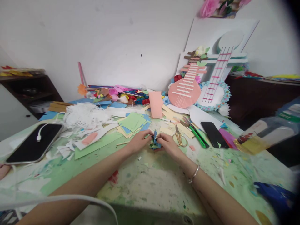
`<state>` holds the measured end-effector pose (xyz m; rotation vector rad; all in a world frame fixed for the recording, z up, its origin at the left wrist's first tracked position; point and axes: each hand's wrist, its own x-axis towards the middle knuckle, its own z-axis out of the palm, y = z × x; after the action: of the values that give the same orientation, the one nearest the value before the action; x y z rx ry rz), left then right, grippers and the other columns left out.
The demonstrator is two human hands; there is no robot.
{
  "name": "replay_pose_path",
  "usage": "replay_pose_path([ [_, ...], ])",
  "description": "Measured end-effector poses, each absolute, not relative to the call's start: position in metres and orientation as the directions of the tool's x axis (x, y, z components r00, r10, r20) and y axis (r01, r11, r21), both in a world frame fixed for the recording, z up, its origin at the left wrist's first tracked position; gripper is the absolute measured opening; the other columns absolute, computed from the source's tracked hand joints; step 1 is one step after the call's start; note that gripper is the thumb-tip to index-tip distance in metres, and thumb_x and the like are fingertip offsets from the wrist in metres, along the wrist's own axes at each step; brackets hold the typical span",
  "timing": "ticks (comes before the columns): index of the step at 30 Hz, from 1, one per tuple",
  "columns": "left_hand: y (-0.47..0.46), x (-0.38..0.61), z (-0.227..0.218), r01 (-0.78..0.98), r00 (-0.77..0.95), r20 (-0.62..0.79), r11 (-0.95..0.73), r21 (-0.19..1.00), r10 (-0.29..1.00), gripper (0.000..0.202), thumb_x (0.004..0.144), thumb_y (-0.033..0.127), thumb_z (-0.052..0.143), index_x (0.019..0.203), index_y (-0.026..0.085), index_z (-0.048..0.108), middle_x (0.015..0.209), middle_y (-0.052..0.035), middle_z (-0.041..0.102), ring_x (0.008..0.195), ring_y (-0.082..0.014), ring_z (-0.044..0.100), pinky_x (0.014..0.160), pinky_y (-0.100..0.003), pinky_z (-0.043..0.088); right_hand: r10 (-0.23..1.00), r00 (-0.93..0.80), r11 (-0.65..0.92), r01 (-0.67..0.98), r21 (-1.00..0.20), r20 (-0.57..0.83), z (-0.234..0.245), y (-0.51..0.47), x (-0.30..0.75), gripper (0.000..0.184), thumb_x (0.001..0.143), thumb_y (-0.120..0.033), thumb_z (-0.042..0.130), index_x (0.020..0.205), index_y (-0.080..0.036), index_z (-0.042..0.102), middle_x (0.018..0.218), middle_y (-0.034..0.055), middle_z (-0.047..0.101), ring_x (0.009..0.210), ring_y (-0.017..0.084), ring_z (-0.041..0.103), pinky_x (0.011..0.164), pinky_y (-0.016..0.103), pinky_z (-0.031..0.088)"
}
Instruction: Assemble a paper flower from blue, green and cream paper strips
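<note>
My left hand [140,140] and my right hand [169,144] meet over the middle of the table. Between their fingertips is a small blue and green folded paper piece [155,142], pinched from both sides. Its lower part hangs just above or rests on the tabletop; I cannot tell which. Gold-handled scissors [179,137] lie right beside my right hand. A thin pale stick [122,143] lies by my left wrist. Green and blue paper squares [133,121] are stacked just beyond my left hand.
A green cutter [198,136] and a black phone [214,134] lie to the right, near a tilted plastic bottle [269,131]. White string [85,115] and a large phone [35,142] are at left. Paper instruments [185,90] lean on the wall. Another person's fingers [4,171] show at the left edge.
</note>
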<state>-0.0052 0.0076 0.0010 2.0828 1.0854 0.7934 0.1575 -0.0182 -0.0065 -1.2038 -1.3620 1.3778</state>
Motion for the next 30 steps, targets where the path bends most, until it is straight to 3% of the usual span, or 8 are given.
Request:
replay_pose_path([
  [11, -0.004, 0.002, 0.003, 0.5, 0.445, 0.261, -0.48, 0.721, 0.856, 0.019, 0.08, 0.024, 0.042, 0.087, 0.021, 0.06, 0.084, 0.0007, 0.064, 0.078, -0.0153, 0.056, 0.071, -0.022, 0.039, 0.992, -0.04, -0.113, 0.092, -0.989, -0.117, -0.01, -0.018, 0.153, 0.006, 0.061, -0.022, 0.05, 0.061, -0.017, 0.05, 0.058, -0.0018, 0.051, 0.058, 0.014, 0.054, 0.048, 0.026, 0.052],
  [17, 0.002, 0.004, -0.002, 0.376, 0.467, 0.24, -0.436, 0.818, 0.851, 0.02, 0.078, 0.024, 0.041, 0.083, 0.017, 0.06, 0.084, -0.0004, 0.062, 0.082, -0.0155, 0.054, 0.077, -0.024, 0.04, 0.98, -0.057, -0.19, -0.008, -0.982, -0.189, -0.007, -0.018, 0.152, 0.005, 0.058, -0.02, 0.049, 0.056, -0.018, 0.046, 0.05, -0.0039, 0.047, 0.052, 0.013, 0.052, 0.047, 0.027, 0.051],
  [21, 0.005, 0.002, -0.002, 0.32, 0.457, 0.181, -0.351, 0.88, 0.871, 0.021, 0.078, 0.028, 0.041, 0.08, 0.015, 0.058, 0.077, -0.0005, 0.059, 0.077, -0.0155, 0.052, 0.074, -0.025, 0.041, 0.982, -0.041, -0.188, -0.031, -0.982, -0.187, -0.007, -0.019, 0.152, 0.01, 0.06, -0.022, 0.052, 0.068, -0.018, 0.051, 0.056, -0.003, 0.051, 0.055, 0.014, 0.055, 0.048, 0.029, 0.052],
  [25, 0.009, -0.004, -0.001, 0.381, 0.442, 0.163, -0.349, 0.856, 0.882, 0.022, 0.078, 0.032, 0.042, 0.078, 0.015, 0.057, 0.079, -0.001, 0.058, 0.08, -0.0168, 0.051, 0.076, -0.026, 0.039, 0.997, -0.078, 0.041, 0.161, -0.986, 0.029, -0.007, -0.021, 0.156, 0.018, 0.068, -0.024, 0.053, 0.085, -0.02, 0.056, 0.069, -0.0008, 0.06, 0.067, 0.015, 0.059, 0.058, 0.029, 0.052],
  [28, 0.011, -0.007, 0.0, 0.47, 0.414, 0.152, -0.354, 0.808, 0.897, 0.022, 0.078, 0.035, 0.044, 0.076, 0.016, 0.056, 0.077, -0.0006, 0.058, 0.079, -0.0171, 0.051, 0.074, -0.026, 0.039, 0.947, -0.115, 0.32, 0.378, -0.869, 0.298, -0.008, -0.02, 0.159, 0.019, 0.07, -0.025, 0.056, 0.088, -0.02, 0.06, 0.087, 0.0028, 0.064, 0.084, 0.017, 0.059, 0.072, 0.031, 0.049],
  [30, 0.012, -0.007, -0.001, 0.526, 0.397, 0.148, -0.356, 0.772, 0.906, 0.023, 0.079, 0.037, 0.044, 0.075, 0.017, 0.056, 0.076, -0.0004, 0.058, 0.077, -0.0171, 0.051, 0.072, -0.026, 0.039, 0.921, -0.121, 0.383, 0.444, -0.81, 0.369, -0.007, -0.02, 0.16, 0.02, 0.07, -0.029, 0.059, 0.087, -0.019, 0.061, 0.09, 0.0046, 0.063, 0.087, 0.018, 0.057, 0.072, 0.03, 0.047],
])
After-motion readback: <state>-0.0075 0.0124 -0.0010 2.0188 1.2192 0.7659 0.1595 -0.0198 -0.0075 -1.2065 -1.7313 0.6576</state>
